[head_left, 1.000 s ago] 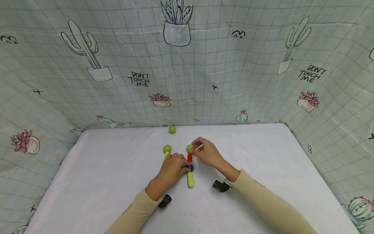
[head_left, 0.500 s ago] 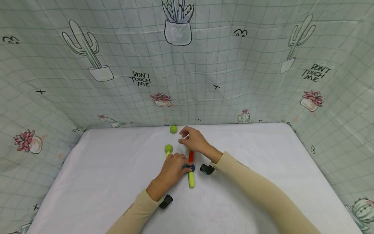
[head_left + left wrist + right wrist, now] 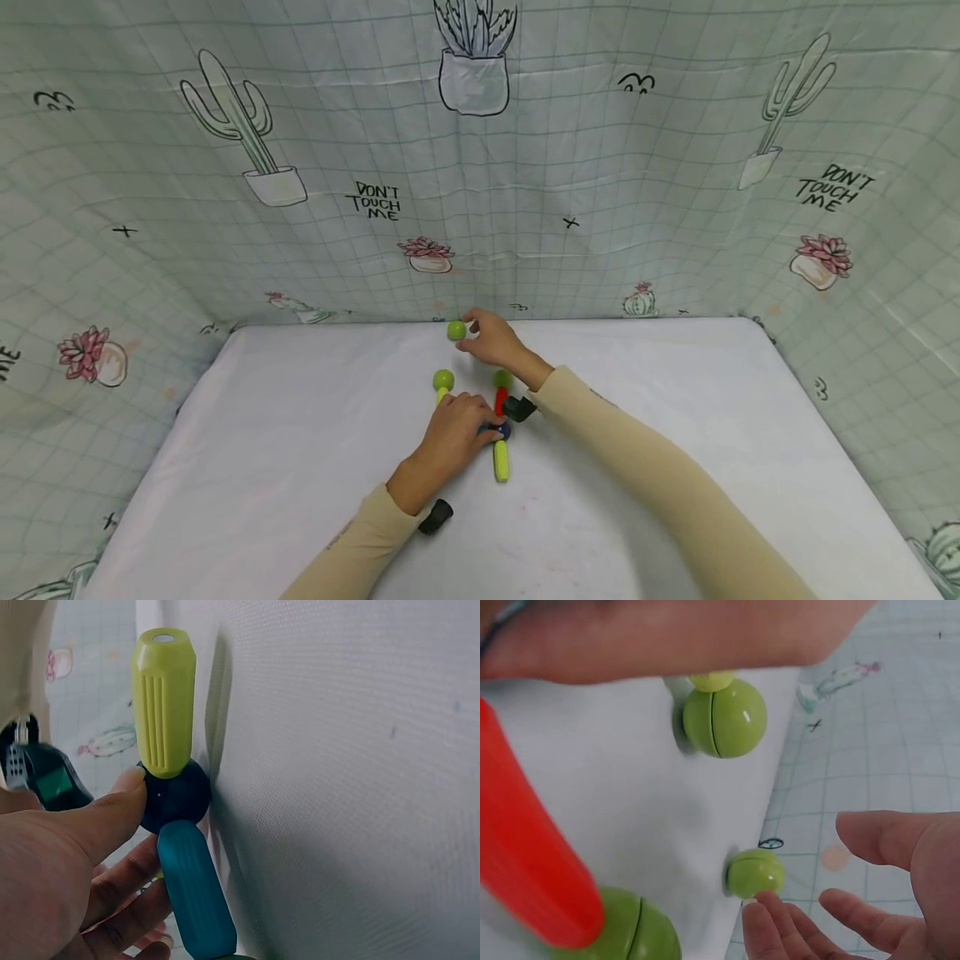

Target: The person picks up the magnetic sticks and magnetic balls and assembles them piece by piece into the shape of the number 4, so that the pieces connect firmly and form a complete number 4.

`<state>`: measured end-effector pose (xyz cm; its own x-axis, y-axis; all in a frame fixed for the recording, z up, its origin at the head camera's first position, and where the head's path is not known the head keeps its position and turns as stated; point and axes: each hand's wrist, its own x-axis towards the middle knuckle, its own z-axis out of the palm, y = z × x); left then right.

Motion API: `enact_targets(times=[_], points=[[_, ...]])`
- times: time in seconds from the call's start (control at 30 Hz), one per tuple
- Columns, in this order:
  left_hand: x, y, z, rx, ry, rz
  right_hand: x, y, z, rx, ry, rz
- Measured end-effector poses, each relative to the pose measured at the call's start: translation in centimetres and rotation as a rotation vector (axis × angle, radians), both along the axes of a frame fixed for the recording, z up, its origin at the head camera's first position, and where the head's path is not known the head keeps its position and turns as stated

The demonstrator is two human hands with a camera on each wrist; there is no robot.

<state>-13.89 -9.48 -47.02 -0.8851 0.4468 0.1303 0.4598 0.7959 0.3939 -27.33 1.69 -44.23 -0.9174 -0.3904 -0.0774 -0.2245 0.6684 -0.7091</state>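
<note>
My left hand [image 3: 456, 429] pinches a dark blue ball [image 3: 178, 796] on the table. A yellow-green rod [image 3: 163, 697] and a teal rod [image 3: 196, 889] join that ball. Beyond it a red rod [image 3: 500, 402] points to a green ball [image 3: 502, 378]. Left of these, another green ball [image 3: 443, 380] sits at the end of a yellow-green rod that my left hand partly covers. At the back edge my right hand [image 3: 495, 340] reaches beside a loose green ball [image 3: 756, 874], thumb and fingers apart. Whether a fingertip touches that ball is unclear.
A white cloth covers the table [image 3: 322, 433]. Behind it hangs a curtain [image 3: 525, 167] printed with a grid and cacti. Black wrist cameras sit under the sleeves, the left one [image 3: 436, 517] low over the cloth, the right one [image 3: 519, 408] beside the red rod.
My right hand has left the green ball by the red rod and moved away from me to the loose green ball at the back edge. The left hand keeps its hold; the view shifted slightly.
</note>
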Motion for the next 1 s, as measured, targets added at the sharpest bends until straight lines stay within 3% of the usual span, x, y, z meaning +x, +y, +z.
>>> enact_targets(times=[0.57, 1.0], points=[[0.0, -0.2, 0.1, -0.014, -0.023, 0.001, -2.8, -2.1, -1.1, 0.094, -0.018, -0.020], [0.0, -0.2, 0.1, -0.017, -0.017, 0.011, -2.9, -2.9, -1.4, 0.161, 0.087, 0.032]])
